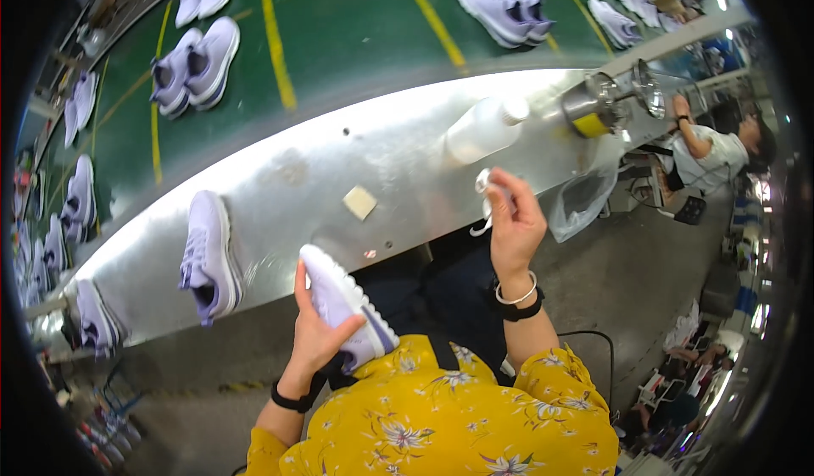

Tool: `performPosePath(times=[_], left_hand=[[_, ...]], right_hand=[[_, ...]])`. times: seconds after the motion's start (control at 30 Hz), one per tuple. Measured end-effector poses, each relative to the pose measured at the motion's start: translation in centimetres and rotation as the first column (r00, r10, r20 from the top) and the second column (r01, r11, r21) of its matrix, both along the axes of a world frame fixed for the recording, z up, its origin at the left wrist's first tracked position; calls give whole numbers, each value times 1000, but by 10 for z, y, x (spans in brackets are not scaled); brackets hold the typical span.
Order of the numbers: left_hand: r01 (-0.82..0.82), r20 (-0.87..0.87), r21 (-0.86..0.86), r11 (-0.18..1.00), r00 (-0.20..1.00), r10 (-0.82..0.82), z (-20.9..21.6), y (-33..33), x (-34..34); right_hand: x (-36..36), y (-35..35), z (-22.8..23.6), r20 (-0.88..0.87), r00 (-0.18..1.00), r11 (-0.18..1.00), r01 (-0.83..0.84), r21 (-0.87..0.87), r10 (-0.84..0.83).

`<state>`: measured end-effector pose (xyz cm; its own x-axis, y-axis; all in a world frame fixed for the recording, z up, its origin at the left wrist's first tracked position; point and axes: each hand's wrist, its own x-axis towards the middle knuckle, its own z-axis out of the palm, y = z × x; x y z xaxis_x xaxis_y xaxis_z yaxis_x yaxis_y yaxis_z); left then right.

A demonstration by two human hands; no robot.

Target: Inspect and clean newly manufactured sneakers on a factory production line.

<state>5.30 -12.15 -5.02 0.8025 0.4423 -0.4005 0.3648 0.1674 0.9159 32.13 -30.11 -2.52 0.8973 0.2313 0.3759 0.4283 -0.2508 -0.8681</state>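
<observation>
My left hand (315,334) grips a lilac sneaker with a white sole (343,304), held sole-up over my lap in front of the steel bench (339,158). My right hand (514,226) is raised beside it, fingers pinched on a small white cloth (487,189). On the bench just beyond the cloth stands a white plastic bottle (482,128), tipped on its side. A small cream-coloured block (359,202) lies on the steel between my two hands.
Two more lilac sneakers (209,257) (95,319) lie on the bench at left. Behind it runs a green conveyor belt (356,27) with yellow lines, carrying several pairs (193,67) (504,8). A metal machine (604,103) stands at right, where another person (710,145) sits.
</observation>
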Motion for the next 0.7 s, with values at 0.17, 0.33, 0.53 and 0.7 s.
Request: performPosePath(times=[0.17, 0.33, 0.53, 0.7], left_hand=[[32, 13, -11, 999, 999, -32, -1, -4, 3], [0, 54, 45, 999, 999, -2, -1, -9, 5], [47, -5, 112, 993, 999, -46, -6, -4, 11], [46, -54, 68, 997, 998, -42, 3, -6, 16]], right_hand=[[75, 7, 38, 304, 947, 994, 109, -10, -101], [108, 19, 40, 443, 896, 981, 71, -179, 16], [110, 19, 36, 679, 734, 951, 200, -235, 13], [109, 19, 14, 667, 745, 968, 174, -179, -11]])
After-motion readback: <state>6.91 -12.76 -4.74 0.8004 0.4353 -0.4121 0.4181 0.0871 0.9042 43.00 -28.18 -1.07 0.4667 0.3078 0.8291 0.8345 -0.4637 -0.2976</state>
